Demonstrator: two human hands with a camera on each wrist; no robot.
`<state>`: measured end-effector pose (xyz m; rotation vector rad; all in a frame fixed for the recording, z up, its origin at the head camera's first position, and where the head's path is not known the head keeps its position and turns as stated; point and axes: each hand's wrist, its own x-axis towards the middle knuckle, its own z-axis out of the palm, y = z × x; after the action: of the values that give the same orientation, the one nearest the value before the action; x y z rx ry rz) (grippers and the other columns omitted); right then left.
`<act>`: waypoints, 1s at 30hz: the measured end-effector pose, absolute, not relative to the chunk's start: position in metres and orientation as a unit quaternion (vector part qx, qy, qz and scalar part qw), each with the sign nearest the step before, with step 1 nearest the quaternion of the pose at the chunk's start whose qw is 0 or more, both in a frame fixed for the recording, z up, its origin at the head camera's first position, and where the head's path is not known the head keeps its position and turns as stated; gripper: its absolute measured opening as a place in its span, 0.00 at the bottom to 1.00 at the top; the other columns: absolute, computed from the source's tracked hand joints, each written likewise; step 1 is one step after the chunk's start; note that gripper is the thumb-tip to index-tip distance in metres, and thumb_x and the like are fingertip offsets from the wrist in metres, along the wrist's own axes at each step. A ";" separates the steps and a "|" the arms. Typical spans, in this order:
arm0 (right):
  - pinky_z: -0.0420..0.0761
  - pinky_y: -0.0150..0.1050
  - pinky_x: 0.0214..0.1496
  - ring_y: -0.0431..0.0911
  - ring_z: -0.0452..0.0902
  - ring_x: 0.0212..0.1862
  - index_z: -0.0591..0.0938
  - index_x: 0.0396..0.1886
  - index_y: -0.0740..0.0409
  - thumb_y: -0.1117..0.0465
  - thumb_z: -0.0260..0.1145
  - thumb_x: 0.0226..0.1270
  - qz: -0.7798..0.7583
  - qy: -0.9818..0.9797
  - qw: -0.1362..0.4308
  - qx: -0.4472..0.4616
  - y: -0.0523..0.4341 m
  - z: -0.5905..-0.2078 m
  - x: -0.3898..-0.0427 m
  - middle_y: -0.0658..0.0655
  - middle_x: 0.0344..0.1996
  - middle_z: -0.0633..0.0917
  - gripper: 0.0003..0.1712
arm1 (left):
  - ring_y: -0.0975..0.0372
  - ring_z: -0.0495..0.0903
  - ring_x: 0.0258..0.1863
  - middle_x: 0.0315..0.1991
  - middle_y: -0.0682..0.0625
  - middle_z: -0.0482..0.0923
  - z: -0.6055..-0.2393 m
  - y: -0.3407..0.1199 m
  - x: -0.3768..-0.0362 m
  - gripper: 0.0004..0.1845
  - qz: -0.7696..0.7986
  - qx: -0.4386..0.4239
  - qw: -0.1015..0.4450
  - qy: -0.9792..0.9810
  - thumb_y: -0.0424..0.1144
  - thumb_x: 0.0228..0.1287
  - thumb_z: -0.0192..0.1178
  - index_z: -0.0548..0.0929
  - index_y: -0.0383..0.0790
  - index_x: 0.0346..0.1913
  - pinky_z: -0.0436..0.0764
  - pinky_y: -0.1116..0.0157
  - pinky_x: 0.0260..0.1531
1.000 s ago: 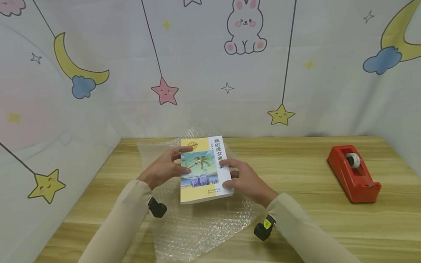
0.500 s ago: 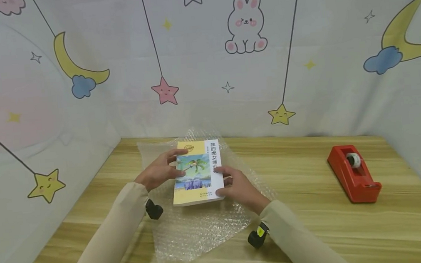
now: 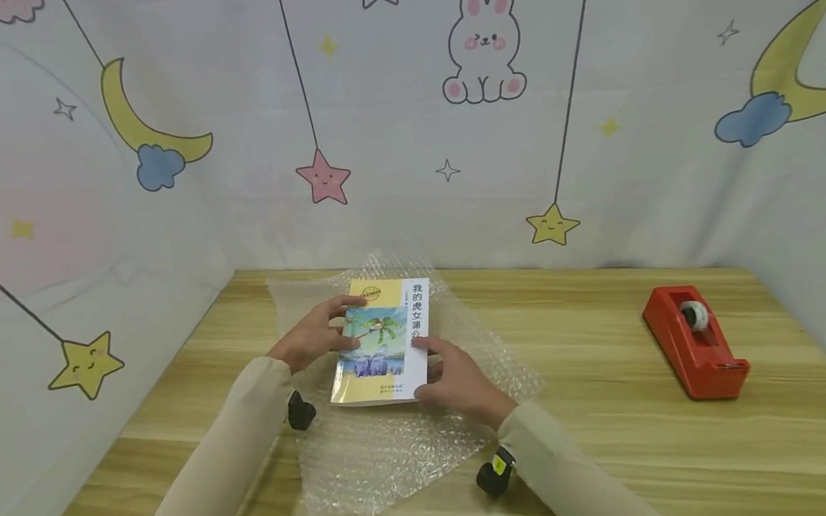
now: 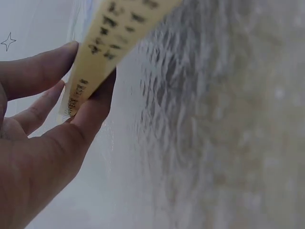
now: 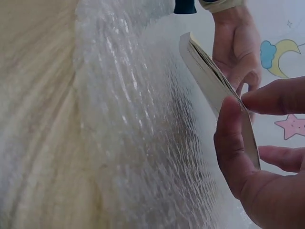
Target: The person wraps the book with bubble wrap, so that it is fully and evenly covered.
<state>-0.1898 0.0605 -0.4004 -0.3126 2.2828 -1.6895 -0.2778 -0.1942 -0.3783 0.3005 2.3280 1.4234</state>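
Observation:
A paperback book (image 3: 379, 343) with a yellow and white cover and a palm-tree picture is held by both hands, over a sheet of bubble wrap (image 3: 394, 464). My left hand (image 3: 312, 336) grips its left side; in the left wrist view the yellow spine (image 4: 112, 36) passes between the fingers. My right hand (image 3: 456, 377) pinches the opposite edge, near the lower corner. From the right wrist, the book (image 5: 209, 76) appears edge-on and raised above the bubble wrap (image 5: 128, 119), its page edges slightly parted.
A red tape dispenser (image 3: 697, 344) with a roll of tape stands on the right of the wooden table (image 3: 598, 438). A white curtain (image 3: 398, 87) with cartoon prints hangs behind the table and along its sides. A small black camera is strapped at each wrist.
Both hands have carried the book left and slightly toward the person, and it is tilted a little more. The bubble wrap and the tape dispenser have stayed in place.

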 end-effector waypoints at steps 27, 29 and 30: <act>0.86 0.42 0.52 0.58 0.82 0.58 0.64 0.74 0.67 0.75 0.65 0.60 -0.529 0.827 0.145 -0.122 0.053 -0.404 -0.194 0.71 0.61 0.79 0.41 | 0.43 0.75 0.56 0.66 0.28 0.66 -0.382 -0.192 -0.283 0.33 0.400 0.121 0.158 0.895 0.28 0.62 0.67 0.69 0.36 0.71 0.82 0.58 0.47; 0.86 0.41 0.51 0.58 0.82 0.58 0.64 0.74 0.67 0.76 0.64 0.60 -0.526 0.830 0.141 -0.124 0.054 -0.404 -0.195 0.71 0.61 0.79 0.41 | 0.41 0.75 0.57 0.66 0.27 0.65 -0.382 -0.192 -0.283 0.34 0.397 0.127 0.157 0.895 0.28 0.62 0.67 0.69 0.36 0.71 0.83 0.57 0.46; 0.86 0.41 0.51 0.58 0.82 0.58 0.64 0.74 0.67 0.76 0.64 0.60 -0.525 0.831 0.139 -0.124 0.054 -0.404 -0.195 0.71 0.61 0.79 0.41 | 0.40 0.75 0.58 0.66 0.28 0.65 -0.382 -0.192 -0.284 0.33 0.397 0.127 0.158 0.895 0.28 0.63 0.67 0.69 0.36 0.71 0.83 0.57 0.46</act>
<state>-0.1949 0.0537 -0.4038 -0.3582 2.4012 -1.5172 -0.2838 -0.1924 -0.3816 0.3643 2.5600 1.1366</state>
